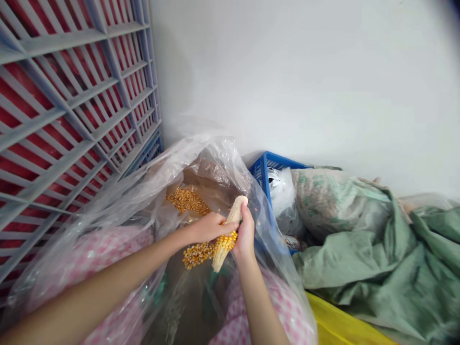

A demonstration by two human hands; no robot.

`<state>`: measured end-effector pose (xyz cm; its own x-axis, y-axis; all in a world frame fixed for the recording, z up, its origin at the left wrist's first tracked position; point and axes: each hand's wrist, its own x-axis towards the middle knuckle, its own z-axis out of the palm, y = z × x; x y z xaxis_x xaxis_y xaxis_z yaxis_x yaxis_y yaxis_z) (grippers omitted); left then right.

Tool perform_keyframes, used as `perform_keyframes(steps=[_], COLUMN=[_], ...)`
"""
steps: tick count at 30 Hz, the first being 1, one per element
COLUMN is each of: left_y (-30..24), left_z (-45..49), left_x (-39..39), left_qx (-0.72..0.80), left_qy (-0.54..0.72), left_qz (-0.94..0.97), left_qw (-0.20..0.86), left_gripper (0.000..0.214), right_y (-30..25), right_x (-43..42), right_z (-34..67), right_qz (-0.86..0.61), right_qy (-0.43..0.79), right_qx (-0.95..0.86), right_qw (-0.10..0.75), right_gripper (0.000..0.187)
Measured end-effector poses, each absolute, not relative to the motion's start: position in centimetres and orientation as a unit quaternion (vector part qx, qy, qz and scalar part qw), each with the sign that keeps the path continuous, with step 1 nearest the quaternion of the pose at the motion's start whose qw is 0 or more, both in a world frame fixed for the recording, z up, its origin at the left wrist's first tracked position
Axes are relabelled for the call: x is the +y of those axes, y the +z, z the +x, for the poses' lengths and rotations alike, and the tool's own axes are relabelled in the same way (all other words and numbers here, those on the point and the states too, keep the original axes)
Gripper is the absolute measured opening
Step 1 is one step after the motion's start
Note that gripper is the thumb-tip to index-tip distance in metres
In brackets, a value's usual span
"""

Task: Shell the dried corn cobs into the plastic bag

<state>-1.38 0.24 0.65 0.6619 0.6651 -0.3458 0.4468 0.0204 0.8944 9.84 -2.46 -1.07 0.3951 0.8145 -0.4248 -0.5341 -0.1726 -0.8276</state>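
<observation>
The cob (pixel 225 243), partly shelled, slants above the open bag (pixel 230 155), right of loose kernels (pixel 187 200). My right hand (pixel 245 235) wraps its right side; my left hand (pixel 206 228), fingers bent, grips its middle. Probably light, stiff; bare ends likely offer the surest hold.

Looks like a storage corner, judging by slatted panels (pixel 93 92), blue crate (pixel 265 168), stuffed sack (pixel 334 201) and heaped tarp (pixel 359 261).
</observation>
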Motion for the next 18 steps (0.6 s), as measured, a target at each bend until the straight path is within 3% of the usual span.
perform_keyframes(steps=[5,12,18], left_y=[0.9,0.9,0.2], left_z=[-1.6,-1.7,-1.8], left_x=[0.6,0.6,0.7], left_qx=[0.359,0.383,0.371], left_qy=[0.067,0.048,0.074], left_qz=[0.698,0.747,0.725], left_qw=[0.616,0.541,0.575], left_gripper=[0.05,0.042,0.053], right_y=[-0.6,0.0,0.0], right_x=[-2.5,-2.6,-2.7], right_z=[9.8,9.6,9.6], right_qz=[-0.572,-0.571,-0.562], right_qy=[0.516,0.503,0.512], right_qx=[-0.122,-0.151,-0.15], right_qw=[0.626,0.631,0.633], right_gripper=[0.025,0.021,0.02])
